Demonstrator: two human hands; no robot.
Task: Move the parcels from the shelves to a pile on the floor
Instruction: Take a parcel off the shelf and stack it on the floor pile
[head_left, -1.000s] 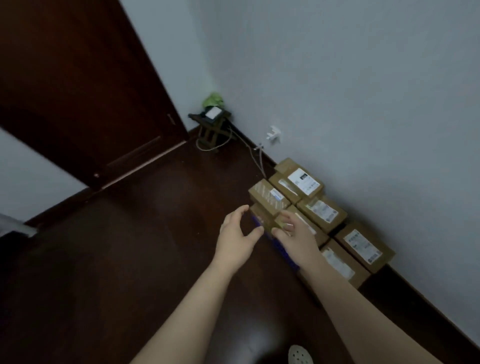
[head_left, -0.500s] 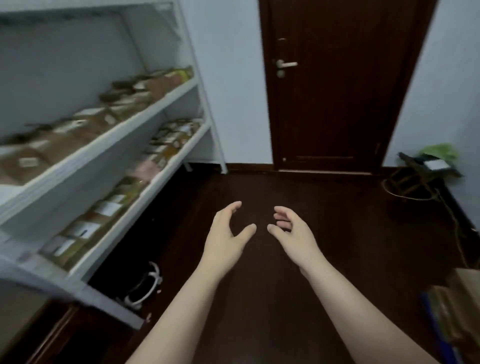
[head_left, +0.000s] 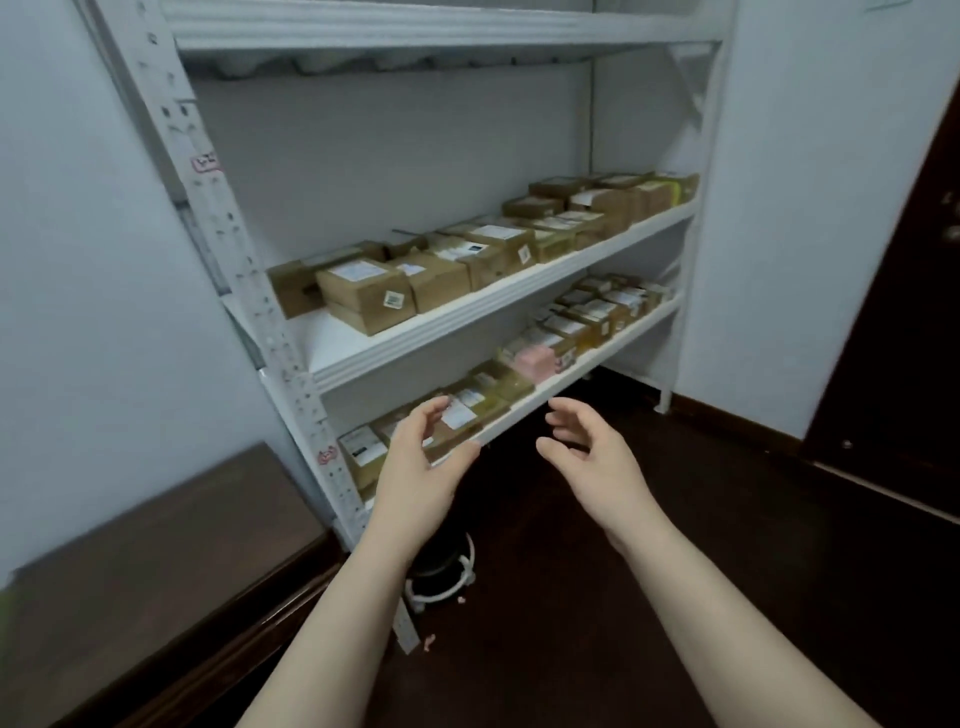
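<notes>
Here, the left hand (head_left: 418, 470) and right hand (head_left: 592, 460) hover empty, fingers loosely spread and palms facing, just before the lower board of the white metal shelves (head_left: 337, 338), where brown cardboard parcels (head_left: 460, 415) lie, more on the board above.

The white metal shelving unit (head_left: 228, 234) stands upper centre, with brown cardboard parcels (head_left: 366, 293) on its middle and lower boards. A dark wooden cabinet (head_left: 156, 571) sits lower left beside it, a dark wooden door (head_left: 909, 338) far right.
</notes>
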